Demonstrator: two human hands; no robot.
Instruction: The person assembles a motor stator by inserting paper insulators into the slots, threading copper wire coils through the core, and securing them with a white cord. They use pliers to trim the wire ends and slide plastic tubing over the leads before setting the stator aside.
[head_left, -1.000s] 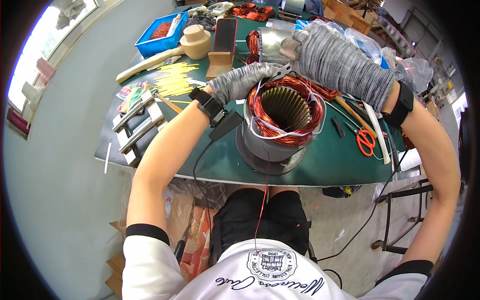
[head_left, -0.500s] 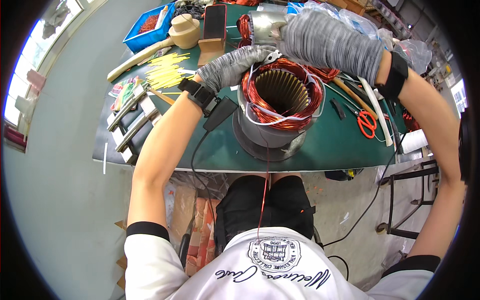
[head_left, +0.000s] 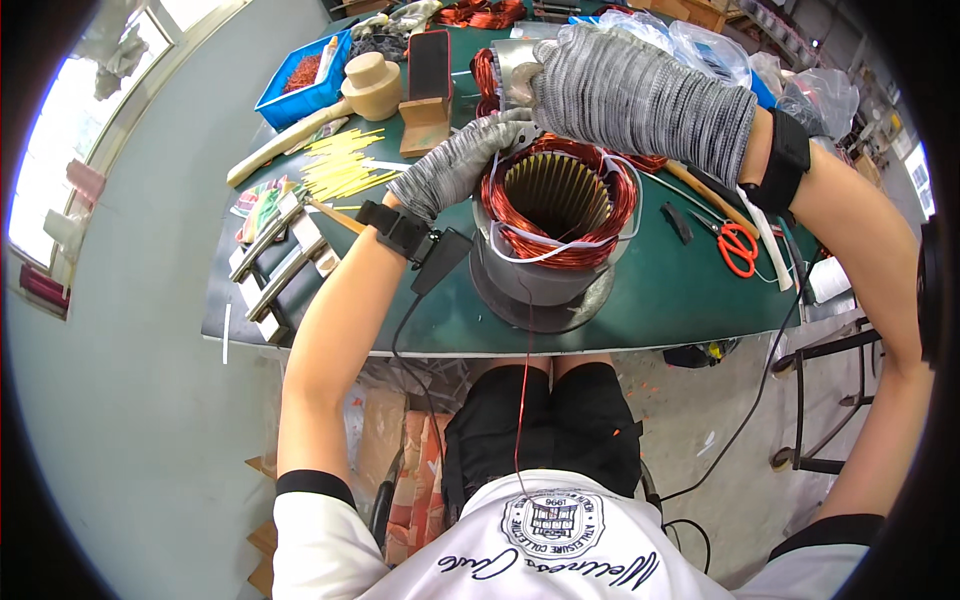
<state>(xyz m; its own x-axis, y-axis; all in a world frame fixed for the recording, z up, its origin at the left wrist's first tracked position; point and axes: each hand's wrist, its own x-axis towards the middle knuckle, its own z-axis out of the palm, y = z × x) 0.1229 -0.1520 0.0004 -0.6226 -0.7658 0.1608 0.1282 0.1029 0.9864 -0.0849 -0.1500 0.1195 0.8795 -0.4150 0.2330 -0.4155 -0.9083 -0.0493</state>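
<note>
While both gloved hands crowd its far rim, the wound core (head_left: 556, 238) stands upright

As far as the single head view shows, the core sits near the front edge of the green table (head_left: 690, 310), its grey housing (head_left: 540, 285) on a dark round base. Red-brown copper coils (head_left: 507, 222) ring the top; the slotted bore faces up. White cord (head_left: 528, 259) loops round the coils. A thin red wire (head_left: 523, 400) hangs off the front, past the table edge, down to the shirt.

Left hand (head_left: 478, 152): grey knit glove, at the far left of the rim, fingers closed round a small metal tool (head_left: 526, 135), mostly hidden.

Right hand (head_left: 605, 85): same glove, fingers curled, above the far rim, overlapping a silver cylinder (head_left: 515, 72). Can't tell whether it grips anything.

Left of the core: yellow strips (head_left: 345, 168), metal frame (head_left: 282, 265). Beyond those: cream block (head_left: 371, 88), blue bin (head_left: 300, 98), dark flat device (head_left: 430, 65) propped on a wooden stand (head_left: 426, 125). Right: red-handled scissors (head_left: 738, 248).
</note>
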